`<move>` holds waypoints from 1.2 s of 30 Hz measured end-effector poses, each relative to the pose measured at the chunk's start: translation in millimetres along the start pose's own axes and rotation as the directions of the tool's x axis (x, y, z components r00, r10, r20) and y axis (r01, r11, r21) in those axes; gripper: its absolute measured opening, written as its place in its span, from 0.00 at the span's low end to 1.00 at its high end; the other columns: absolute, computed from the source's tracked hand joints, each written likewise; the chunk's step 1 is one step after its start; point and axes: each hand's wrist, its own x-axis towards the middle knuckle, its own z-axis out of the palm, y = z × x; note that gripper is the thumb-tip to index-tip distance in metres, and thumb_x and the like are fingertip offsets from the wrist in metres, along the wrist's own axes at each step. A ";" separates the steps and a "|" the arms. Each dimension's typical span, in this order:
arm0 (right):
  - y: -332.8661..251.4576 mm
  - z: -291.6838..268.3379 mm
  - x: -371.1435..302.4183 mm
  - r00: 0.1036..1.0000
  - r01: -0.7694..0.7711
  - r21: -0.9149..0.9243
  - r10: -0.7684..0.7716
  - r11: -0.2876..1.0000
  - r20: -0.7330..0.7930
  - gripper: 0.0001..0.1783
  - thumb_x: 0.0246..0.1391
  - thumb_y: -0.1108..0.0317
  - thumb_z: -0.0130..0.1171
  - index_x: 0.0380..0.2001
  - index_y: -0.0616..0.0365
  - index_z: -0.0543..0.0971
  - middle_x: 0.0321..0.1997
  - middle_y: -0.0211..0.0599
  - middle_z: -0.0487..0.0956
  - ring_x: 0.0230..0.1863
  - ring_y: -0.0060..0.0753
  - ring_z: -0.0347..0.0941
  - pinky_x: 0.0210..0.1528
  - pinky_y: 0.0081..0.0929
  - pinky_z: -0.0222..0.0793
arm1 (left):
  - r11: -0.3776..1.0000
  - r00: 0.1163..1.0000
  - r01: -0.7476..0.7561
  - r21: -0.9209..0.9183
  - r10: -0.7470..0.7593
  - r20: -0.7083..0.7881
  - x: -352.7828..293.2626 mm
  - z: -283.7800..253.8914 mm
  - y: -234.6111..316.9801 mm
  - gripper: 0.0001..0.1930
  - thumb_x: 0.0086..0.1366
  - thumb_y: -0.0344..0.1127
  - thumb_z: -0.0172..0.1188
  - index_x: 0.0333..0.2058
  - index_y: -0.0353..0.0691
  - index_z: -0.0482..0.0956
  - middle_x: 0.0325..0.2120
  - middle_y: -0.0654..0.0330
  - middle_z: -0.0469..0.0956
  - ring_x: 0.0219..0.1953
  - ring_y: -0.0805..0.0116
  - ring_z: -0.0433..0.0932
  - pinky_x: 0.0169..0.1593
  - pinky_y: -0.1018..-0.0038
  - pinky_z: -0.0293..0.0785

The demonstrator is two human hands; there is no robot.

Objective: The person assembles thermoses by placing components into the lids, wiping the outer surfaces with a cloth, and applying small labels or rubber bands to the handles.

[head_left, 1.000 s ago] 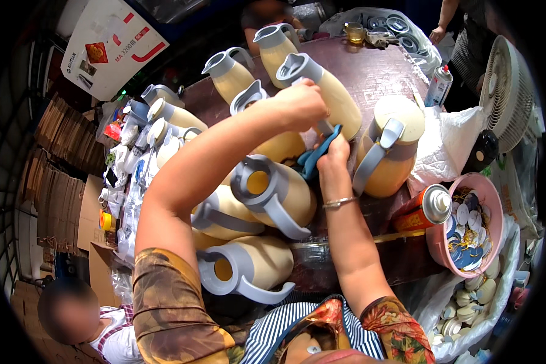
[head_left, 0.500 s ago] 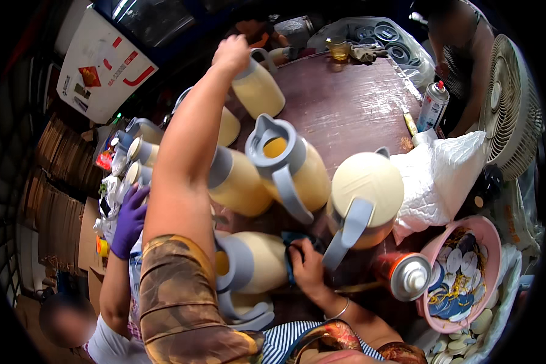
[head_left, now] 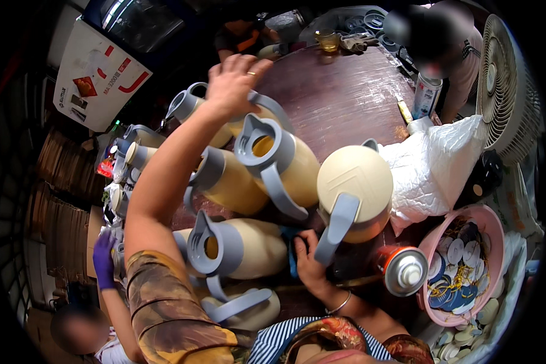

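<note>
My left hand (head_left: pixel 236 85) is stretched over the group of cream jugs with its fingers spread, just above a jug whose grey handle (head_left: pixel 276 109) shows beside it. My right hand (head_left: pixel 311 258), with a bracelet at its wrist, presses a blue cloth (head_left: pixel 292 246) against the bottom of a tilted cream jug (head_left: pixel 258 249) with a grey collar and spout. Behind that jug stand an open cream jug (head_left: pixel 297 164) and another (head_left: pixel 236 182). A jug with a cream lid (head_left: pixel 353 182) and grey handle stands right of them. Below lies one more jug (head_left: pixel 255 312), partly hidden.
To the right are a spray can (head_left: pixel 406 273), a pink basin (head_left: pixel 428 255) of round tags, a white padded bag (head_left: pixel 431 170) and a fan (head_left: pixel 503 91). A glass (head_left: pixel 327 41) stands far back. At left is a co-worker's purple glove (head_left: pixel 104 261). Others sit across the table.
My left hand has let go of the jug top it held at the far side and drawn back nearer, its fingers now spread. My right hand stays with the cloth at the tilted jug.
</note>
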 end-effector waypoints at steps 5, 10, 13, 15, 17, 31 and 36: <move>-1.2 -1.0 1.9 0.959 0.258 0.003 -0.255 0.966 -0.125 0.08 0.58 0.68 0.62 0.38 0.61 0.77 0.31 0.41 0.79 0.31 0.40 0.77 0.35 0.30 0.71 | 0.932 0.997 -0.012 -0.362 -0.016 -0.074 -9.5 8.3 -32.3 0.12 0.56 0.33 0.66 0.40 0.41 0.79 0.38 0.56 0.80 0.45 0.53 0.77 0.48 0.63 0.75; -50.4 -4.3 -8.7 0.924 0.381 0.110 -0.382 0.918 -0.015 0.05 0.61 0.71 0.58 0.38 0.58 0.74 0.29 0.34 0.75 0.27 0.30 0.72 0.33 0.25 0.69 | 0.970 0.805 0.043 -0.239 -0.175 -0.567 -53.4 -84.9 -82.7 0.13 0.50 0.19 0.62 0.35 0.41 0.78 0.31 0.56 0.77 0.37 0.53 0.76 0.41 0.67 0.75; -106.2 -4.1 -23.5 0.888 0.458 0.206 -0.456 0.865 -0.061 0.06 0.58 0.77 0.57 0.39 0.58 0.74 0.30 0.40 0.76 0.26 0.36 0.74 0.32 0.25 0.70 | 0.996 0.706 -0.018 -0.092 -0.053 -0.706 -102.0 -162.5 -77.5 0.14 0.45 0.22 0.61 0.32 0.43 0.76 0.28 0.61 0.74 0.36 0.56 0.74 0.42 0.66 0.71; -155.3 -10.4 -26.2 0.812 0.579 0.230 -0.528 0.782 -0.248 0.07 0.58 0.81 0.52 0.38 0.59 0.73 0.31 0.40 0.76 0.29 0.31 0.74 0.35 0.25 0.70 | 0.995 0.686 -0.031 -0.096 -0.049 -0.726 -134.9 -206.1 -62.0 0.15 0.43 0.20 0.60 0.32 0.43 0.75 0.26 0.61 0.74 0.35 0.57 0.74 0.40 0.66 0.72; -191.2 -10.0 -13.3 0.735 0.670 0.326 -0.532 0.667 -0.421 0.05 0.63 0.78 0.47 0.40 0.59 0.71 0.35 0.36 0.74 0.32 0.23 0.69 0.36 0.21 0.67 | 0.988 0.685 -0.038 -0.150 -0.084 -0.724 -170.3 -239.5 -44.8 0.15 0.43 0.19 0.59 0.32 0.42 0.75 0.25 0.60 0.73 0.34 0.56 0.74 0.39 0.66 0.72; -275.1 -17.2 -51.3 0.979 0.010 0.816 -0.171 0.577 0.109 0.12 0.71 0.65 0.41 0.37 0.53 0.74 0.27 0.24 0.74 0.27 0.14 0.67 0.29 0.15 0.65 | 0.976 0.696 -0.089 -0.197 -0.081 -0.714 -284.1 -309.6 52.9 0.13 0.47 0.23 0.66 0.31 0.42 0.74 0.25 0.62 0.72 0.32 0.60 0.69 0.37 0.67 0.67; -268.7 -2.3 -68.4 0.907 0.421 0.573 -0.308 0.703 -0.288 0.15 0.71 0.62 0.39 0.35 0.55 0.73 0.30 0.27 0.74 0.27 0.16 0.68 0.30 0.15 0.65 | 0.987 0.665 -0.159 -0.030 0.085 -0.742 -285.9 -319.4 68.2 0.14 0.46 0.27 0.68 0.32 0.46 0.74 0.25 0.66 0.72 0.32 0.63 0.69 0.36 0.68 0.64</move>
